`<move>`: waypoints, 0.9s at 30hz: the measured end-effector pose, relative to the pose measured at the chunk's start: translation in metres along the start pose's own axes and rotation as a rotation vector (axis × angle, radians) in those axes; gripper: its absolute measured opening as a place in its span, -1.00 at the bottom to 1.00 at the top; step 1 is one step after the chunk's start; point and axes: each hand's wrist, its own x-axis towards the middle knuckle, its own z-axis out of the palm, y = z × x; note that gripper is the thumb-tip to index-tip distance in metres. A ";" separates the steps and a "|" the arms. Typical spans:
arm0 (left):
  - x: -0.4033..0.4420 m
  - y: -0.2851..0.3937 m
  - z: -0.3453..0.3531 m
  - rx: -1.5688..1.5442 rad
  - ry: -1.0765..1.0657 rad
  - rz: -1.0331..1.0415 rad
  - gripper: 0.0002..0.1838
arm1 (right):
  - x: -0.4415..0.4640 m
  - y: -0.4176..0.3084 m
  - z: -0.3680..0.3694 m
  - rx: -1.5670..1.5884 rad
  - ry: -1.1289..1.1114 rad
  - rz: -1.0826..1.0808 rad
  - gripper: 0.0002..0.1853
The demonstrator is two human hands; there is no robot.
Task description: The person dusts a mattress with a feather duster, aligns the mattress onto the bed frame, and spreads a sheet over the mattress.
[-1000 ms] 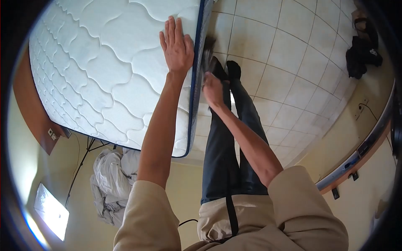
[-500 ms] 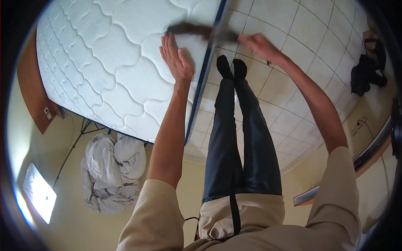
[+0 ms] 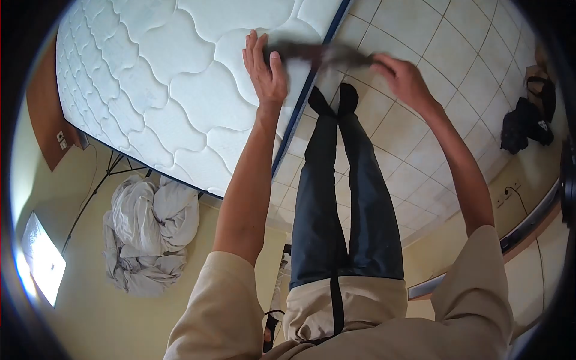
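Observation:
A long dark item [image 3: 300, 51], smeared by motion and perhaps cloth, stretches sideways across the edge of the mattress [image 3: 174, 66]. My right hand [image 3: 402, 78] is closed on its right end, over the tiled floor. The other end reaches my left hand [image 3: 264, 72], between the fingers and thumb. That hand is over the mattress with its fingers loosely bent and the thumb apart; whether it touches the item is unclear. The mattress is white and quilted, with a dark blue border.
My legs [image 3: 348, 198] and dark socks are beside the mattress on the tiles [image 3: 390, 129]. Crumpled grey-white bedding [image 3: 147, 228] and a bright lamp panel [image 3: 45, 258] are at the left. Black bags or cloths [image 3: 527, 129] lie at the right, near a wall socket [image 3: 507, 193].
Both hands and the dark item appear farther right in view. My left fingers are more bent and spread than before. The view has also shifted a little.

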 end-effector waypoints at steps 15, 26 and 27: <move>-0.004 0.004 -0.023 -0.295 0.051 0.053 -0.46 | -0.016 -0.006 0.028 0.058 -0.107 0.280 -0.54; -0.034 -0.036 -0.054 -0.245 -0.082 0.066 -0.53 | -0.051 -0.031 0.075 0.100 -0.140 0.327 -0.54; -0.036 -0.038 -0.058 -0.250 -0.091 0.072 -0.53 | -0.055 -0.036 0.077 0.036 -0.334 0.214 -0.53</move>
